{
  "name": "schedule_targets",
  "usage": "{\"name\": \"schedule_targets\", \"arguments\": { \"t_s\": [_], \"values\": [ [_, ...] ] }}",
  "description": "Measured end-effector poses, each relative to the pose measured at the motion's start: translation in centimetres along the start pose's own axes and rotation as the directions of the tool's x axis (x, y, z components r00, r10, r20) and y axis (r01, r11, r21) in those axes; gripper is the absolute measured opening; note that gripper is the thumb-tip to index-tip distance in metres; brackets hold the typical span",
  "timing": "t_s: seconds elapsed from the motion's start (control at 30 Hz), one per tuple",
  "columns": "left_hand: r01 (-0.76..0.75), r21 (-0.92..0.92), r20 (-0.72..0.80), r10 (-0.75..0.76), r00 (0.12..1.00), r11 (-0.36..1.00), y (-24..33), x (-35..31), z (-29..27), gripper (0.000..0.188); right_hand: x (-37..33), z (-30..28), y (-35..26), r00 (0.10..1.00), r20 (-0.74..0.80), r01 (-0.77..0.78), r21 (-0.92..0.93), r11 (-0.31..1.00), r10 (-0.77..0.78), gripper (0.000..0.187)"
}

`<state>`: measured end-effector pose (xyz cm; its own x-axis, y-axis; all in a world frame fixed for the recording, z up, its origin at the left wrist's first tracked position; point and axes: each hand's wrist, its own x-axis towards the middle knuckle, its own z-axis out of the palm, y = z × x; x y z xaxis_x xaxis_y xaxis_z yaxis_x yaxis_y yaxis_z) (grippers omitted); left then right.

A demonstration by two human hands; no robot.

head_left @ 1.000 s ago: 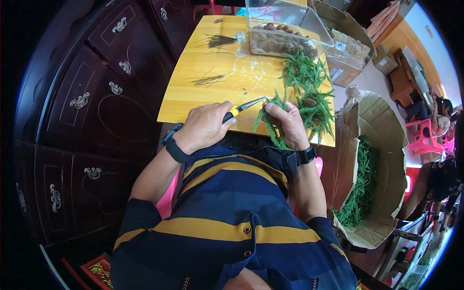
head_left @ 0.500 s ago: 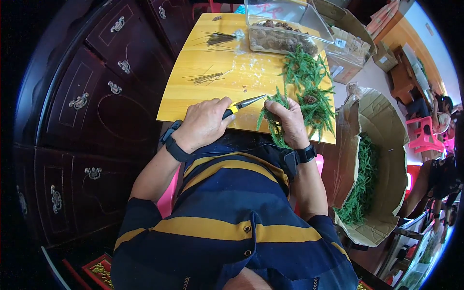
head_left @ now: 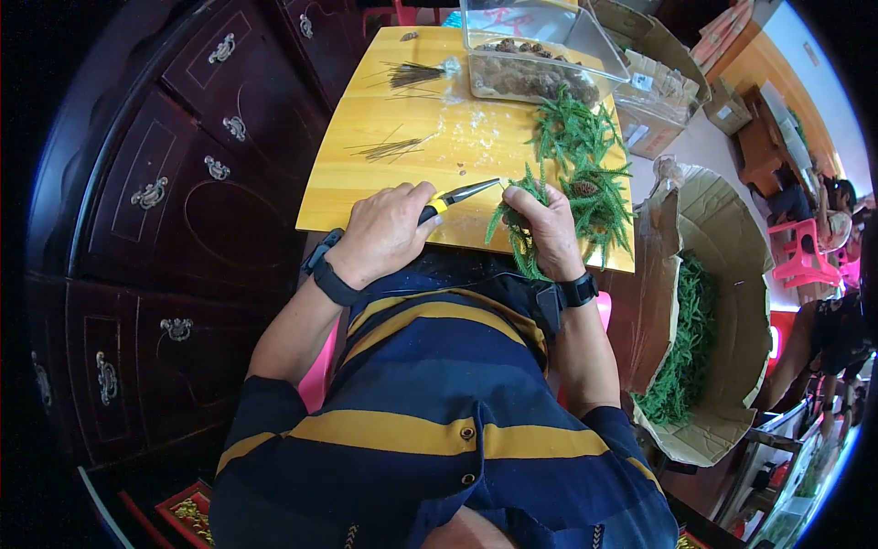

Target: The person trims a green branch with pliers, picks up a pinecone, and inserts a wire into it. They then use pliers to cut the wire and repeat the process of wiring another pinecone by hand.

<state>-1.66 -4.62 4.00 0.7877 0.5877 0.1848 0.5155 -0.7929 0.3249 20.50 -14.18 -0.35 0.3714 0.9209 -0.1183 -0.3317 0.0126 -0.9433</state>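
Note:
My left hand is closed around the yellow-and-black handles of a pair of long-nose pliers. Their grey jaws point right, and the tips reach close to my right thumb. Between the thumb and fingers of my right hand is an artificial green pine sprig, its fronds hanging over the table's near edge. Just right of that hand lies another sprig with a brown pine cone on it. Whether the plier tips grip a wire cannot be made out.
The yellow table holds thin dark wires, a wire bundle, more green sprigs and a clear bin of pine cones. An open cardboard box of greenery stands right. Dark drawers line the left. People sit far right.
The pliers and my left hand have shifted very slightly to the left. My right hand keeps its hold on the sprig in nearly the same place.

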Motion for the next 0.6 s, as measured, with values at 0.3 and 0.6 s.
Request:
{"name": "schedule_targets", "arguments": {
  "t_s": [0.3, 0.6],
  "values": [
    [0.042, -0.014, 0.08, -0.041, 0.996, 0.999, -0.1, 0.0, 0.5, 0.025, -0.1, -0.1, -0.1, 1.0, 0.018, -0.001, -0.041, 0.999, 0.002, 0.013],
    [0.308, -0.725, 0.505, 0.171, 0.846, 0.616, -1.0, -0.3, 0.2, 0.029, -0.8, -0.1, -0.6, 0.988, 0.108, 0.107, 0.023, 0.994, -0.109, 0.014]
  ]
}}
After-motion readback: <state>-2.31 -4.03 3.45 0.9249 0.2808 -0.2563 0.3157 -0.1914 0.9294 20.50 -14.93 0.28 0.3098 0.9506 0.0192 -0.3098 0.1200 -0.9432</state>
